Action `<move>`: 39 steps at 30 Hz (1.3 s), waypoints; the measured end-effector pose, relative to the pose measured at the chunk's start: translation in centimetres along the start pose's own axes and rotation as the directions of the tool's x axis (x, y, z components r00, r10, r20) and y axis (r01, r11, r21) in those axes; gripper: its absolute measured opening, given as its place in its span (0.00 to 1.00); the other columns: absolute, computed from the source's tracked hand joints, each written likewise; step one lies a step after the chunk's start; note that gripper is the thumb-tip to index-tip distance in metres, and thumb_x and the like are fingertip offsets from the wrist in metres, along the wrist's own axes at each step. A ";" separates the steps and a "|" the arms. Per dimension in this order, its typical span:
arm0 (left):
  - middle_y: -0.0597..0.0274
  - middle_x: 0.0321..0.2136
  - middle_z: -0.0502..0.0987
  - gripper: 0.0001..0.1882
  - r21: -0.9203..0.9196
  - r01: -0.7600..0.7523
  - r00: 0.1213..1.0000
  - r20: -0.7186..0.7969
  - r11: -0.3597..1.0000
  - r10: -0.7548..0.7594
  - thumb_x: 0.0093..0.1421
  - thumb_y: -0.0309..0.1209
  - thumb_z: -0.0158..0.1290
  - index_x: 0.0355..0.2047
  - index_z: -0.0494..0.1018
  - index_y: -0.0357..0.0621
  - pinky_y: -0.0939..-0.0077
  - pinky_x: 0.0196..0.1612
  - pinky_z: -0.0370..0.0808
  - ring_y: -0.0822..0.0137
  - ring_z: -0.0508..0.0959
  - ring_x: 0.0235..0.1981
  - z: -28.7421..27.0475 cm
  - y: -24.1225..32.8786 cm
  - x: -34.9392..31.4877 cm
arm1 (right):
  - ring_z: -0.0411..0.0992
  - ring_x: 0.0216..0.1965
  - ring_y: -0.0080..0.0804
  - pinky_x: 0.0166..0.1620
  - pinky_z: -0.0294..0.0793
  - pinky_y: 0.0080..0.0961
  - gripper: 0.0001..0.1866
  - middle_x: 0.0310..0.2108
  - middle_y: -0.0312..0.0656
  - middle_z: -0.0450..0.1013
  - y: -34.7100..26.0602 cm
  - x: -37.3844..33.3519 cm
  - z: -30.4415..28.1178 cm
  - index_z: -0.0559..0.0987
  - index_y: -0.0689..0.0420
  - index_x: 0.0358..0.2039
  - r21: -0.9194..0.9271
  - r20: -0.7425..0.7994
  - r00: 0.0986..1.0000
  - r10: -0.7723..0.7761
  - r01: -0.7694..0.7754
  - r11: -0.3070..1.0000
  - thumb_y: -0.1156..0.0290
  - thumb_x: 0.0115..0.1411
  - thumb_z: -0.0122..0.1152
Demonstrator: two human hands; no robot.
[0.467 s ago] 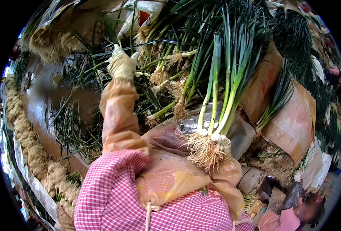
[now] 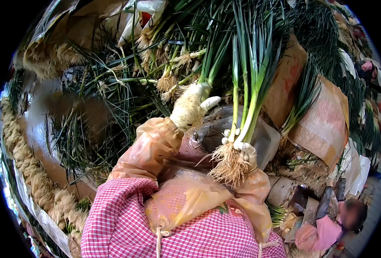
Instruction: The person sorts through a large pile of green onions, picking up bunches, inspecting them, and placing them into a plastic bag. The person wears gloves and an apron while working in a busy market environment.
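My right hand (image 2: pixel 249 154), in a pale glove, is closed round the lower ends of a few green onions (image 2: pixel 251 109). Their white bases and tan, shaggy roots (image 2: pixel 230 164) hang to the left of its fingers, and the long green leaves point away from me. My left hand (image 2: pixel 193 105), in a dirty pale glove, lies over the lower part of another green onion stalk (image 2: pixel 212 77). Its fingers stretch along the stalk and its thumb stands apart, pointing right. The roots of that stalk are hidden beneath the glove.
A heap of loose green onions (image 2: pixel 166 81) lies ahead. Cut leaves (image 2: pixel 76 139) litter the left side, beside a long row of root ends (image 2: pixel 25 152). Brown sheets (image 2: pixel 321 124) and a small bundle (image 2: pixel 303 103) are on the right. Another person (image 2: pixel 323 230) is at lower right.
My left hand has moved right and toward me, from the loose heap to the green onion stalk beside the held bunch. My right hand keeps its hold with little movement.
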State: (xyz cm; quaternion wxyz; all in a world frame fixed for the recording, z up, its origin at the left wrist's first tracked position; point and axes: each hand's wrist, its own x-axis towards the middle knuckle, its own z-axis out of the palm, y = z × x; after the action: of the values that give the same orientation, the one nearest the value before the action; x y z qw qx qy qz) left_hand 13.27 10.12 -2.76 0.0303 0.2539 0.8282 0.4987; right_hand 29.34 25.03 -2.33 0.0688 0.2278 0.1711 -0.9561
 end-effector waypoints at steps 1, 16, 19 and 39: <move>0.55 0.32 0.75 0.15 -0.452 0.462 0.867 0.414 0.763 -0.279 0.56 0.33 0.56 0.42 0.71 0.38 0.78 0.33 0.73 0.67 0.75 0.35 -0.2 0.2 -0.2 | 0.68 0.49 0.41 0.47 0.72 0.25 0.21 0.47 0.51 0.66 0.1 0.8 -0.1 0.67 0.64 0.45 -0.040 0.045 0.998 0.052 -0.050 0.998 0.79 0.47 0.55; 0.60 0.36 0.76 0.13 -0.279 0.529 0.835 0.007 0.801 -0.550 0.56 0.36 0.56 0.38 0.75 0.43 0.76 0.40 0.74 0.67 0.75 0.37 -5.5 -3.8 -1.8 | 0.61 0.56 0.50 0.61 0.57 0.48 0.21 0.50 0.55 0.65 1.5 1.2 -0.8 0.68 0.63 0.46 0.169 0.090 0.996 -0.017 0.001 0.986 0.83 0.48 0.52; 0.52 0.36 0.77 0.21 0.292 0.424 0.788 0.348 0.857 -0.508 0.56 0.45 0.54 0.41 0.74 0.40 0.70 0.41 0.75 0.60 0.78 0.34 2.1 -1.9 0.5 | 0.72 0.43 0.34 0.49 0.73 0.27 0.18 0.41 0.50 0.71 1.7 1.4 1.6 0.69 0.68 0.43 -0.028 -0.043 0.997 -0.057 0.056 0.998 0.82 0.49 0.53; 0.61 0.35 0.76 0.19 -0.639 0.634 0.752 0.640 0.435 -0.156 0.63 0.39 0.45 0.47 0.69 0.37 0.78 0.40 0.73 0.70 0.76 0.35 -2.1 -0.6 -2.8 | 0.58 0.10 0.10 0.11 0.52 0.07 0.12 0.21 0.31 0.69 1.0 1.8 -0.2 0.72 0.60 0.38 -0.273 -0.229 0.965 0.130 -0.191 0.943 0.77 0.51 0.58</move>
State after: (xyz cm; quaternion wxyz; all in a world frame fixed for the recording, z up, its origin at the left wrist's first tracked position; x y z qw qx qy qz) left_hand 14.84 6.95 -2.75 0.4762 0.1149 0.4881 0.7223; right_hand 28.08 24.09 -3.63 0.1615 0.3268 0.2976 -0.8824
